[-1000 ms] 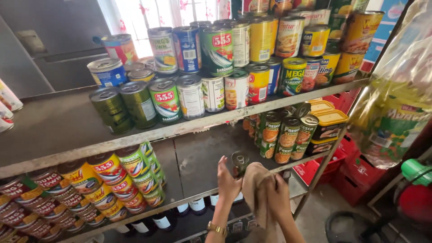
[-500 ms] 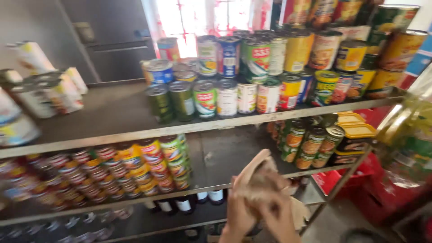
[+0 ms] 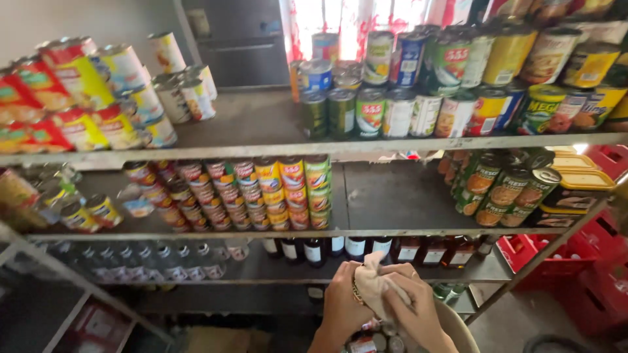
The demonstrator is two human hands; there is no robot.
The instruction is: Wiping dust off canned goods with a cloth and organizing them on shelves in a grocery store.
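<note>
Status: wiping in hand, not complete.

Left hand (image 3: 345, 302) closed around something low in the head view, apparently a small can, though mostly hidden by the cloth. Right hand (image 3: 413, 312) closed on a crumpled beige cloth rag (image 3: 378, 285), pressed over the item held by the left hand. Both hands together, touching, just in front of the lowest visible shelf level and above a pale round container rim (image 3: 458, 323). A few small round can tops (image 3: 379, 342) visible directly beneath the hands (count unclear, partly hidden).

Done, as far as visible: one item lifted clear of the grey metal shelving unit (image 3: 261, 151) and under the cloth.

Left, by judgement: the bulk of the stock. Stacked tins with mixed labels (image 3: 425, 98) on the top shelf at right, red and yellow labelled cans lying on their sides (image 3: 78, 98) at left, rows of small stacked cans (image 3: 261, 193) on the middle shelf, dark glass bottles (image 3: 353, 247) on the shelf below. No telling from this view which of these are already wiped.
</note>
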